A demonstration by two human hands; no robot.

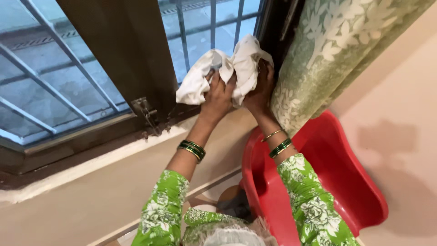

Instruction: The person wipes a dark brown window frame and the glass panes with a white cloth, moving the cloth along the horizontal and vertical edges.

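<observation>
obs: both hands were raised to the window frame (123, 59), dark brown, and worked a white cloth (227, 73) against it.

left hand (218, 96): fingers were curled into the cloth's middle folds, gripping it from below. green bangles (192, 149) sat on that wrist, below the window frame's bottom rail.

right hand (260, 91): was closed on the cloth's right part, thumb and fingers buried in the fabric, pressing it toward the window frame's right upright. a gold bangle and green bangles (280, 146) were on this wrist.

cloth: bunched, not flat; it lay against the lower right corner of the window frame, in front of the glass and the grey metal bars (184, 32). one loose end hung left of the left hand, just above the bottom rail.

around the frame: a metal latch (146, 113) was fixed on the bottom rail, left of the cloth, apart from it. a green curtain with white leaf pattern (327, 50) hung just right of the window frame, touching or nearly touching the right hand; could not tell which. a red plastic chair (337, 182) stood below the window frame, under the right forearm. both sleeves (161, 214) were green with white flowers. a pale wall (91, 191) ran beneath the frame's sill.
</observation>
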